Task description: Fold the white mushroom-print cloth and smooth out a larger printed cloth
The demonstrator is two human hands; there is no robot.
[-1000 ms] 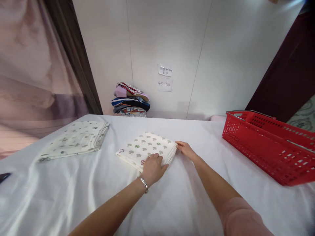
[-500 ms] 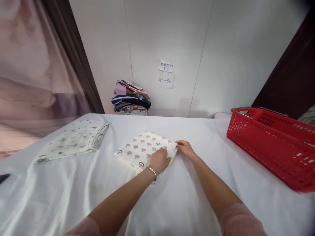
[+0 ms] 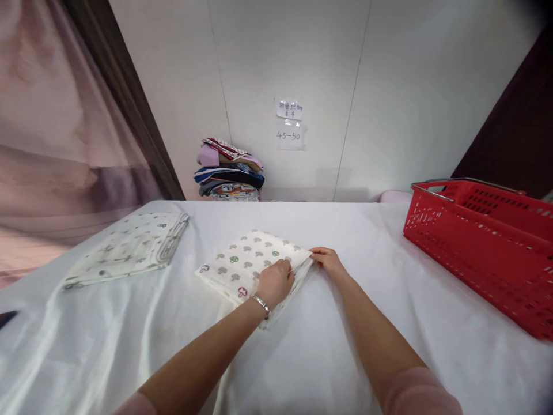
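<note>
A folded white cloth (image 3: 242, 262) printed with grey, green and red mushrooms lies in front of me, turned at an angle. My left hand (image 3: 275, 283), a silver bracelet at its wrist, pinches the cloth's near right edge, lifting the top layer a little. At the cloth's right corner, my right hand (image 3: 329, 262) grips the fabric between thumb and fingers. Farther left rests a second folded cloth (image 3: 129, 245), white with small grey and dark prints, which neither hand touches.
A red perforated basket (image 3: 479, 248) with metal handles stands at the right on the white-covered table (image 3: 337, 357). Behind the far edge rises a stack of folded fabrics (image 3: 228, 170). Handwritten signs (image 3: 289, 136) hang on the wall. A dark object (image 3: 7, 318) shows at the left edge.
My left hand has gone from lying on the cloth with fingers spread to pinching its edge, which is now slightly raised. My right hand stays at the corner. The view has shifted a little.
</note>
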